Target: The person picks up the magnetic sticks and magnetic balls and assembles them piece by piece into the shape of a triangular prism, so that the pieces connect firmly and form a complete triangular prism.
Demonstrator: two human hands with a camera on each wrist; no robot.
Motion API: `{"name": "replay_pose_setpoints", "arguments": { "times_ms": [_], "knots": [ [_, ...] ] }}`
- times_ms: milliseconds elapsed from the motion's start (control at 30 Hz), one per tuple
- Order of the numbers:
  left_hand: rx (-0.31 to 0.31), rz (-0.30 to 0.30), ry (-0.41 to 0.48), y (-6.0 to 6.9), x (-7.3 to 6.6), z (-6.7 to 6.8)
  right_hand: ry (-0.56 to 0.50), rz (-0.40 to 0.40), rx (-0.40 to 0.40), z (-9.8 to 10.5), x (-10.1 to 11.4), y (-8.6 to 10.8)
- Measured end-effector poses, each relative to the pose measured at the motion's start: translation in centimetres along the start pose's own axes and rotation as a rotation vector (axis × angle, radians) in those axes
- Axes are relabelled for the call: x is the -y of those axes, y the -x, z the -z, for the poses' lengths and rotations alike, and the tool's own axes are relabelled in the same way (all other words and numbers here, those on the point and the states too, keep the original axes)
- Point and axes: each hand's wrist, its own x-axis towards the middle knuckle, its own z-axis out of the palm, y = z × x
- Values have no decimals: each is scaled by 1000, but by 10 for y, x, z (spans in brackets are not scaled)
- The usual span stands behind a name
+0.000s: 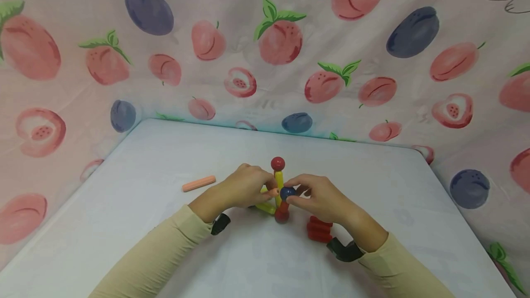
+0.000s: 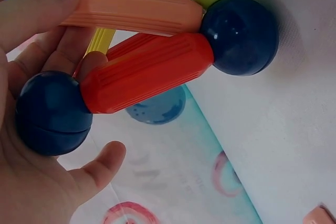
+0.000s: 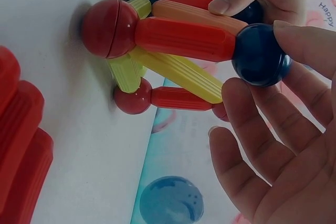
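Forearms in beige sleeves [image 1: 161, 247] reach in from the near edge of the table [image 1: 232, 266], wrists bent inward so both hands meet over its middle. The left hand [image 1: 246, 185] arches palm-down from the left, its thumb and fingers pinching a light-orange rod [image 2: 136, 11]. The right hand [image 1: 323, 194] comes from the right, thumb and fingertips gripping a glossy dark-blue ball [image 1: 287, 193], the remaining fingers spread and slightly bent.

Between them, near the middle of the table, stands a small frame [image 3: 178, 73] of ridged plastic rods and shiny balls. Lime-green rods lie low between the base balls, upright red rods rise from them, and a yellow rod slants across. The gripped ball tops the red upright nearest the right hand; a red ball [image 1: 278, 163] crowns the one nearest the table's far edge.

A loose orange rod [image 1: 198, 183] lies toward the left edge; a cluster of red rods [image 1: 319, 229] sits right of the frame, closer to the near edge.
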Motion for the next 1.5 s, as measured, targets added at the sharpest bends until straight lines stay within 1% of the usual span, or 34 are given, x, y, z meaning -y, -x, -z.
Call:
{"name": "replay_pose_setpoints", "arguments": {
  "times_ms": [133,300,533,900,1100,1333,1400,1500],
  "knots": [
    [5,-2,-10,0,0,0,0,-4,1,0,0,0],
    [6,-7,-1,0,0,0,3,-7,-3,0,0,0],
    [20,9,9,0,-2,1,8,-14,-6,0,0,1],
    [11,9,27,0,-1,-2,21,-24,-1,1,1,1],
    [18,24,29,0,-2,-2,18,-34,-1,2,2,1],
    [12,29,22,0,-1,-3,6,-3,-1,0,2,0],
    [15,32,32,0,-1,-3,7,4,1,-1,2,-1],
    [22,42,83,0,1,-2,18,6,-1,-1,2,0]
  ]
}}
